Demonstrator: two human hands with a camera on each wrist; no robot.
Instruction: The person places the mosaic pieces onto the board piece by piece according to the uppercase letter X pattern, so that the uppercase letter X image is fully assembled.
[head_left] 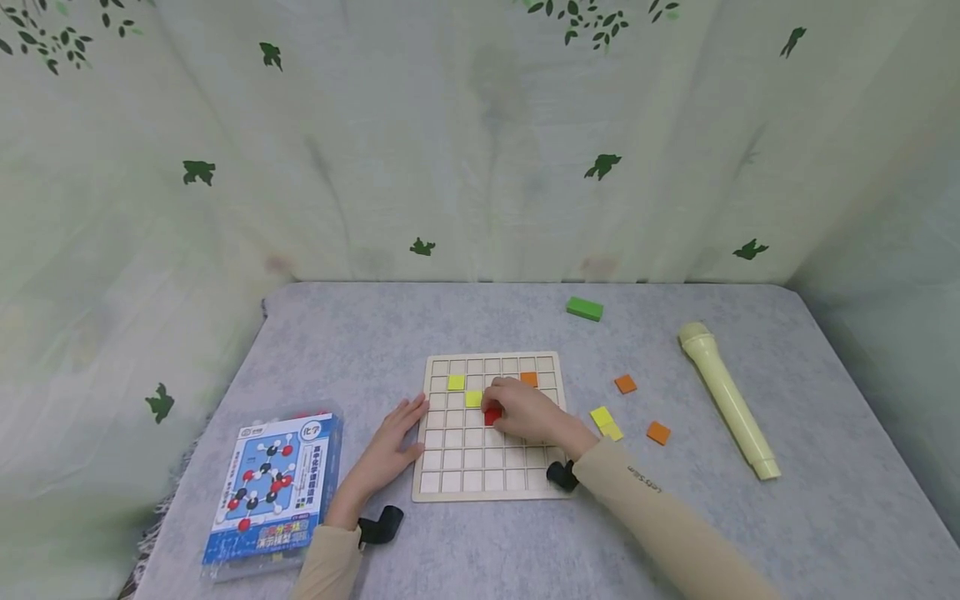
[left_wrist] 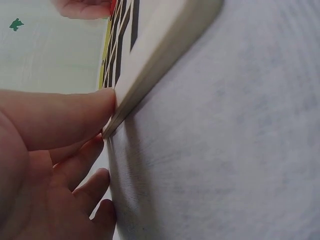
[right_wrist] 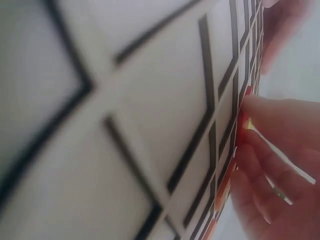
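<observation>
A pale wooden grid board (head_left: 452, 460) lies on the table, its square cells marked by raised lines. My right hand (head_left: 528, 414) is over its middle and pinches a red square tile (head_left: 492, 416) at a cell; the right wrist view shows the thumb and fingers on the red tile (right_wrist: 243, 122). Two yellow tiles (head_left: 456, 382) and an orange tile (head_left: 528, 379) sit in cells farther up the board. At the board's left edge my left hand (head_left: 384, 450) rests with extended fingers, and its thumb (left_wrist: 75, 117) touches the rim in the left wrist view.
Right of the board lie loose yellow tiles (head_left: 602, 417) and two orange tiles (head_left: 658, 432). A green block (head_left: 584, 309) is near the back edge. A cream microphone-shaped stick (head_left: 731, 404) lies far right. The boxed molecule model set (head_left: 273, 483) occupies the left side.
</observation>
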